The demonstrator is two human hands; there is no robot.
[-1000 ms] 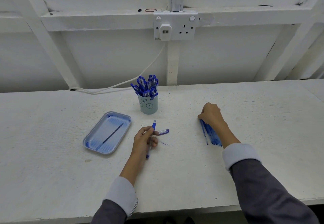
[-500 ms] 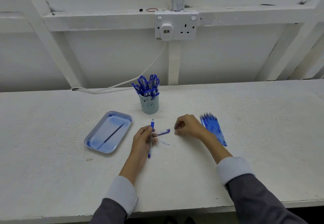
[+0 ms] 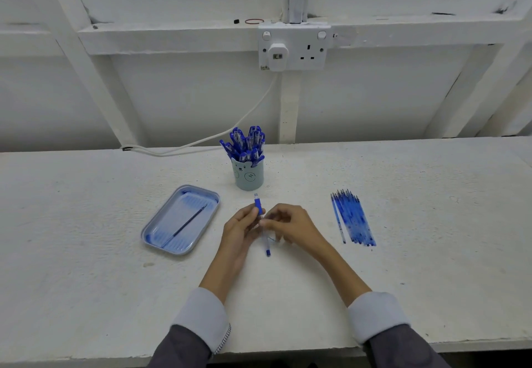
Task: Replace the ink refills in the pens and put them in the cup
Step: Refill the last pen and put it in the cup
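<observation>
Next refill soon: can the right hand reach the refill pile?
Probably yes: the refills lie on the table beside the right hand, nothing between, though it is busy at the pen.

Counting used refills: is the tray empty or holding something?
Holding something: one thin dark refill lies diagonally inside the tray, on its floor.

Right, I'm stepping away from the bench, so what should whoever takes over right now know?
Left hand grips a pen above the table; right hand pinches it mid-barrel.
The cup behind the hands is full of pens.
The tray on the left holds one dark refill; blue refills are piled on the right.
Left to do: finish this pen and put it in the cup. Whether its new refill is in cannot be seen.
</observation>
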